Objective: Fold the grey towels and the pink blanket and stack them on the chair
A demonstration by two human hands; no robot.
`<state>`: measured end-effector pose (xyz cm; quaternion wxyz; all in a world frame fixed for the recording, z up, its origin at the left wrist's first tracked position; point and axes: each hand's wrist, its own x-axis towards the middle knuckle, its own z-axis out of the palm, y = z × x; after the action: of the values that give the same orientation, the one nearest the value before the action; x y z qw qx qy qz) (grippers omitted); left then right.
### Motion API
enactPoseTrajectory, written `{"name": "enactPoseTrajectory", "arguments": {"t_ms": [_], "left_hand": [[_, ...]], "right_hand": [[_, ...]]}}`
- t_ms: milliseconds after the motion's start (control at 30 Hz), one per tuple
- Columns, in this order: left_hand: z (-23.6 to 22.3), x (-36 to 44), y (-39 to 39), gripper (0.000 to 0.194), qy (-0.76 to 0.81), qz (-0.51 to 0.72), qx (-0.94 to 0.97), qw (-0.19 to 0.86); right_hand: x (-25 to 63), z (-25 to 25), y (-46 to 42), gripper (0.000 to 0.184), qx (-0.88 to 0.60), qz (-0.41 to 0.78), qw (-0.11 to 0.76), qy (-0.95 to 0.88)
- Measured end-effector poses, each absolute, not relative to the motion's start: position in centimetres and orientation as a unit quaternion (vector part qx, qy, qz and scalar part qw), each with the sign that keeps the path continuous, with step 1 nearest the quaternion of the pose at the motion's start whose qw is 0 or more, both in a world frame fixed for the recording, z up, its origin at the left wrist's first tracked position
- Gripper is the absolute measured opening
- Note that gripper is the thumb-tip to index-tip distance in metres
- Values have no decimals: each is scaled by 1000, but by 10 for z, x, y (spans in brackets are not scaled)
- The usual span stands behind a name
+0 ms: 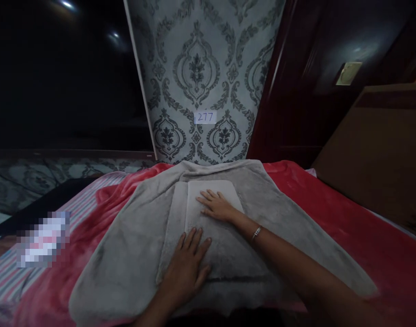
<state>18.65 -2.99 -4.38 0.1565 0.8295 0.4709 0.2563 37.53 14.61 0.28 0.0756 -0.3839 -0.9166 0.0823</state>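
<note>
A grey plush cloth [119,254] is spread out in front of me, its far edge slightly rumpled. On its middle lies a flat rectangular grey plush piece [228,254], paler toward its far end; whether it is separate or part of the cloth I cannot tell. My right hand [216,205] rests flat on the pale far part, fingers spread. Nearer to me, my left hand [187,263] lies palm down on the left side of the piece, fingers apart. Neither hand holds anything. A bracelet [257,233] circles the right wrist.
Red plush fabric [317,204] extends under the grey cloth on both sides. Striped fabric [6,277] and a blurred item [44,240] are at left. A dark screen [64,81] stands behind, a cardboard box [381,145] at right. A paper marked 277 [205,117] is on the wall.
</note>
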Motion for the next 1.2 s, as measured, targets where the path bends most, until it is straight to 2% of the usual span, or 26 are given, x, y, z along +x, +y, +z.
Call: {"name": "enactPoseTrajectory", "arguments": {"t_ms": [400,767,967,1200], "left_hand": [[-68,184,-29,86,466,204,861,-9],[-66,182,-24,73,441,227,858,-133],[-56,181,-27,66,448,209,861,-116],[-33,186,-24,57,474,158,866,-35]], "right_hand": [[332,-8,240,62,-408,88,38,-908],[328,-7,250,65,-427,109,40,-897],[335,14,228,66,-450,100,53,-886],[421,10,164,61,-428,71,76,-898]]}}
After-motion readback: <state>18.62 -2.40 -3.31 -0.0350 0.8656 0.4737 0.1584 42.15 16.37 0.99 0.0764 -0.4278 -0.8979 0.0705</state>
